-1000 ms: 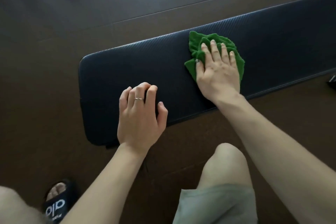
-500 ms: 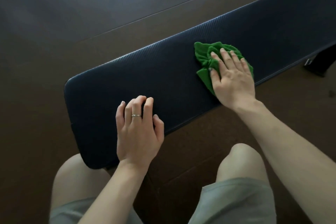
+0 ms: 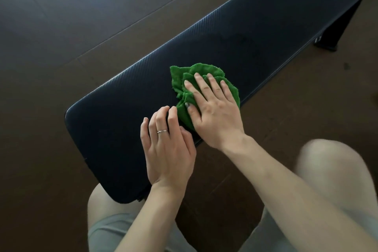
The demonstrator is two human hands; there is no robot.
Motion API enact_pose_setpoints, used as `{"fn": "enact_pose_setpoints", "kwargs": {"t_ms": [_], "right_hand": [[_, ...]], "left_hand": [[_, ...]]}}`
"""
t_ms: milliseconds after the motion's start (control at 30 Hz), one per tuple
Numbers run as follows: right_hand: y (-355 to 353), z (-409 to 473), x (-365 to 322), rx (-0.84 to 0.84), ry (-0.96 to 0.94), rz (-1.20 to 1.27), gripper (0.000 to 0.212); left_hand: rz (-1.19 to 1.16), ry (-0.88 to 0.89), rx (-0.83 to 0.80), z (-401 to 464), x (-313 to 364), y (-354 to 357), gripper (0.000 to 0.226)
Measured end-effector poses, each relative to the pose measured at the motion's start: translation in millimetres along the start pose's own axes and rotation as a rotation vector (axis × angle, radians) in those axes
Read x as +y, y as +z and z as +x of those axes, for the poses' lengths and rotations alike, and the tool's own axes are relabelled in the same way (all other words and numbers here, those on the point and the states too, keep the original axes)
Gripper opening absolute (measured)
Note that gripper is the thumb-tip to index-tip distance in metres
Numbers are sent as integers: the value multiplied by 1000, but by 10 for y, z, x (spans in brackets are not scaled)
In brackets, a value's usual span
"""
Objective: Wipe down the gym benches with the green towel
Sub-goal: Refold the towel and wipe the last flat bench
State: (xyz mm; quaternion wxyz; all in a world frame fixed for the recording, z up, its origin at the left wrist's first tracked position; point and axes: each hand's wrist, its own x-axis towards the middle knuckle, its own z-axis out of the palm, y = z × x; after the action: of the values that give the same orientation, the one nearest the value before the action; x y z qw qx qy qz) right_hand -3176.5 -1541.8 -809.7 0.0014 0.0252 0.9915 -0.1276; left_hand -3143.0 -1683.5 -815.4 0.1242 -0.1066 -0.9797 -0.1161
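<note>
Dark bench, right hand flat on green towel

One padded dark desk | one green towel on the desk | two bare hands at the desk: left hand, right hand | one ring on the left hand | two bare knees below the desk | one desk leg visible at the far end
</note>
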Motion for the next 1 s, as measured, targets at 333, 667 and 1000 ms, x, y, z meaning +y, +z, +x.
{"fn": "enact_pose_setpoints", "kwargs": {"t_ms": [333,667,1000], "right_hand": [[-153,337,667,70,161,-31,63],[297,-528,-676,-60,-709,32,59],[-154,360,1385,85,-719,16,54]], "left_hand": [[-433,-141,290,37,-53,-216,35],[-476,-594,773,206,-87,-658,36],[-220,-429,485,762,1224,-150,30]]}}
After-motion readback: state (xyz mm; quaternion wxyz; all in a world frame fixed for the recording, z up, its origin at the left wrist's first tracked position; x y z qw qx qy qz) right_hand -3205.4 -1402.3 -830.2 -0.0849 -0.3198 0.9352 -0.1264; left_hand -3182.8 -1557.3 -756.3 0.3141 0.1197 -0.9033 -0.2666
